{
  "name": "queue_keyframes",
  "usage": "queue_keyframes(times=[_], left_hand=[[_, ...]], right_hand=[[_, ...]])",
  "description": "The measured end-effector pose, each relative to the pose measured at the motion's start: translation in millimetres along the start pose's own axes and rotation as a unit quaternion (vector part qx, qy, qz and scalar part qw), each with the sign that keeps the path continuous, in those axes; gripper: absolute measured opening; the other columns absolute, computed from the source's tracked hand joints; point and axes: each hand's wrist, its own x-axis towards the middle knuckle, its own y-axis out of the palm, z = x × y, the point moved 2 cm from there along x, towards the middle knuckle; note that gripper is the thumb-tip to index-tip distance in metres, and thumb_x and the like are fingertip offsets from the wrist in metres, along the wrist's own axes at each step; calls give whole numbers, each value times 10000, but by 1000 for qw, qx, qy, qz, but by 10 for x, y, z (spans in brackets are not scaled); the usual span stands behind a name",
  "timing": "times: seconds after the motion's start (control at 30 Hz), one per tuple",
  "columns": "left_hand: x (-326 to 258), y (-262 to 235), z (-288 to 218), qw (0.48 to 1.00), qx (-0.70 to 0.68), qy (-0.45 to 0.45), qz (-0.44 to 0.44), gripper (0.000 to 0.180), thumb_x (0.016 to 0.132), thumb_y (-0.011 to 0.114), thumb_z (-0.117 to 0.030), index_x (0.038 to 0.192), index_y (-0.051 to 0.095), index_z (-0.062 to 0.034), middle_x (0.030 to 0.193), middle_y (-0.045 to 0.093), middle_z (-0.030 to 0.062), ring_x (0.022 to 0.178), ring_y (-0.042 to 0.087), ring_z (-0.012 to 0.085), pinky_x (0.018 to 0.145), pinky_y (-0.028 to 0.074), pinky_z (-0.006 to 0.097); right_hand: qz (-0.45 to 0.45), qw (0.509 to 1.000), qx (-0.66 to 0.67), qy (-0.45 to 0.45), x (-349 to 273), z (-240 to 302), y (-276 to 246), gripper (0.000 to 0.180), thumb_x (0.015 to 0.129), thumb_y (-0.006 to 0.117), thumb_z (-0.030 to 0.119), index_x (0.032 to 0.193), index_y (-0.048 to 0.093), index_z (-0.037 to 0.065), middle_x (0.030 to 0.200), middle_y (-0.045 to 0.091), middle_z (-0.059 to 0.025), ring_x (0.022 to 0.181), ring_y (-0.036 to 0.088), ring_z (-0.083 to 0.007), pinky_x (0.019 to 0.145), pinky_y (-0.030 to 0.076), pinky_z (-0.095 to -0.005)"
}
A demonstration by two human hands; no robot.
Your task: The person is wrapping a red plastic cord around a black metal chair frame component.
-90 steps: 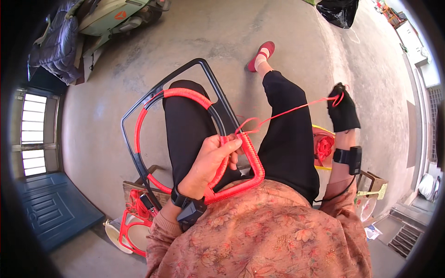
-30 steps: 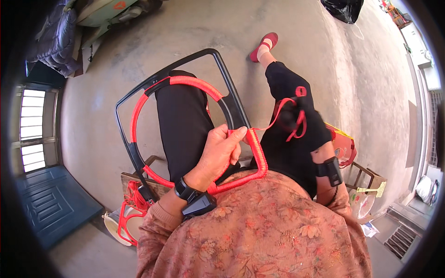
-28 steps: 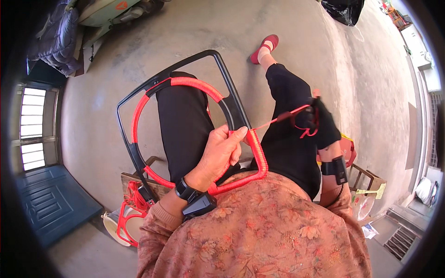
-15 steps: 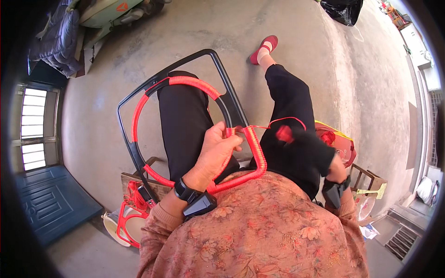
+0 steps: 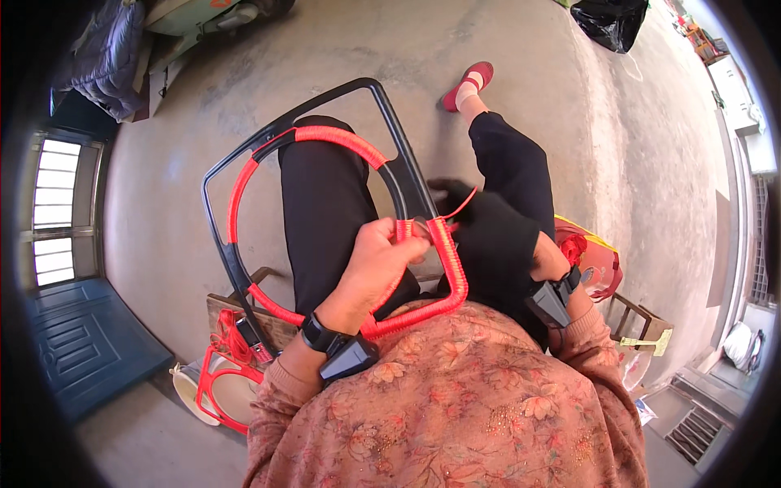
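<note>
Head view: black metal frame with inner ring wrapped in red plastic cord [image 5: 325, 138] rests across lap, over black trousers. Left hand [image 5: 370, 272] grip closed around wrapped ring near its right bend, thumb on top. Right hand [image 5: 488, 224] in black glove, just right of ring, grip pinching thin red cord strand [image 5: 465, 205] running to wrapped section. Red cord spool [image 5: 576, 248] beside right wrist.

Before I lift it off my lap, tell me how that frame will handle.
The frame probably stays stiff: its thin black bars keep their shape unsupported beyond the knees. It likely feels light, since the left hand steadies it alone. The red cord wrapping should give grip, though the bare bars may be slicker.
</note>
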Motion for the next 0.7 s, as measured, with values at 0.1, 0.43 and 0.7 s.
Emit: queue_keyframes(times=[0.1,0.43,0.7], left_hand=[[13,-73,32,988,-152,-17,11,138,823,576,-1,961,576,-9,898,629,78,722,617,171,688,516,290],[30,-28,-19,971,-239,6,-27,222,898,538,-205,968,555,5,878,624,91,718,598,161,647,503,286],[11,-15,-49,994,-98,-41,11,225,892,529,-186,1053,539,-29,896,619,74,706,596,142,580,519,291]], right_hand=[[-197,923,330,1,884,1087,26,338,855,591,46,1187,553,-9,1018,660,-94,935,612,-131,799,502,-293],[-117,959,-201,-163,651,1863,75,211,753,658,97,962,642,78,891,642,-86,789,628,-245,646,493,-344],[-351,686,631,91,642,435,-815,176,951,521,167,1020,574,13,883,633,-64,798,605,-163,715,477,-275]])
